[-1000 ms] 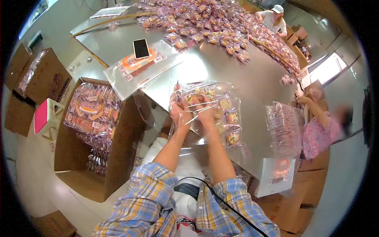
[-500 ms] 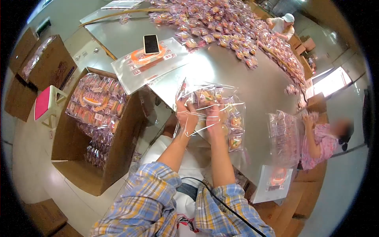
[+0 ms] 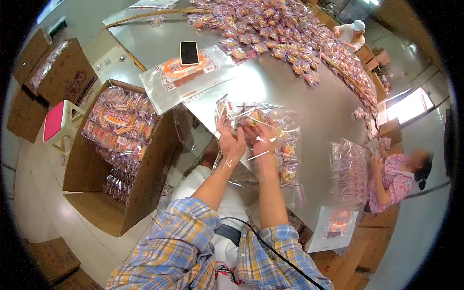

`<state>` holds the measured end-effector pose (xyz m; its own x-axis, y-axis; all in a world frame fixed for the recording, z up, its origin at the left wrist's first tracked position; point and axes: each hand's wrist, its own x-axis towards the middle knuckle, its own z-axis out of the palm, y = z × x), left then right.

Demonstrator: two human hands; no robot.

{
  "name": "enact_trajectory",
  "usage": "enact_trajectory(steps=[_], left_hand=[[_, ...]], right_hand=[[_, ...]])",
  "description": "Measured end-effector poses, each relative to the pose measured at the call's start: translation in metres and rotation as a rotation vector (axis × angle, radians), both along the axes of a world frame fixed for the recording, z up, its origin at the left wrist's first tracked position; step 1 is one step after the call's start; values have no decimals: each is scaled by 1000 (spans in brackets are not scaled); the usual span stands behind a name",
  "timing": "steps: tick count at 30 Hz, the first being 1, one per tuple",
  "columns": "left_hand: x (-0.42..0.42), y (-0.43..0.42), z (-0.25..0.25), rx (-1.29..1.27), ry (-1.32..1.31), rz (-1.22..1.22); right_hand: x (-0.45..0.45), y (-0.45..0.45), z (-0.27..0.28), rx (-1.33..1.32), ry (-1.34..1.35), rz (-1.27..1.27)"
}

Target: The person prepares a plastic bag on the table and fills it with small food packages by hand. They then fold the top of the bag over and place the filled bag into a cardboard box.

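Note:
A large clear plastic bag (image 3: 290, 130) with small wrapped snack packs in it lies at the near edge of the metal table. Both forearms reach to it, and film covers part of the hands. My left hand (image 3: 231, 140) is at the bag's left side with its fingers apart, holding nothing visible. Close to its right, my right hand (image 3: 261, 137) has its fingers curled at a wrapped snack pack (image 3: 255, 117); film glare hides whether it grips the pack. More packs (image 3: 288, 150) stand in a column along the bag's right side.
Flat printed bags (image 3: 169, 89) lie under a phone (image 3: 189, 52). A carton (image 3: 150, 169) of filled bags stands left, beside a pink-topped stool (image 3: 55, 121). Loose packs (image 3: 275, 29) are heaped at the back. One person (image 3: 391, 176) works at right beside a filled bag (image 3: 348, 169); another (image 3: 352, 35) stands behind.
My left hand has opened its fingers, and my right hand has shifted among the packs. The camera view has turned slightly. The person at right has brought their hands to a small pack.

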<state>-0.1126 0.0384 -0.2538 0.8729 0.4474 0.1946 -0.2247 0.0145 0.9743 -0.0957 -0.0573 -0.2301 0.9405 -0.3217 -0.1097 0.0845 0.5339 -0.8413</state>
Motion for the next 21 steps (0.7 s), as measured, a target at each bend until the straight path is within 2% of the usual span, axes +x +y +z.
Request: enact_trajectory(steps=[1,2,5,6,9,10,13,14,17,18,21], left_hand=[[-4,3,4,-8,51,-27],[-1,2,1,68,-40,53],[-3,9,9,70,85,-39],[-4,14,18,120,158,-107],[-1,17,24,94,140,-114],[-5,20,29,137,203,-153],[-5,13,32,-78,2,-179],[-4,14,32,13,66,-177],[9,7,6,192,-74,-116],[-11,17,50,109,-7,-177],[-6,24,37,533,-81,-19]], right_hand=[[-5,9,8,50,2,-17],[0,6,-10,-27,-52,-11],[13,9,-38,-446,-234,-30],[14,7,-28,-842,-171,30],[2,23,-9,-878,-152,-55],[5,21,-12,-961,-184,-62],[2,22,-11,-1243,-284,-37],[9,22,-22,-1163,-360,-46],[-2,28,-21,-1525,-375,-81],[-2,29,-19,-1513,-400,-84],[-2,31,-14,-1477,-477,-85]])
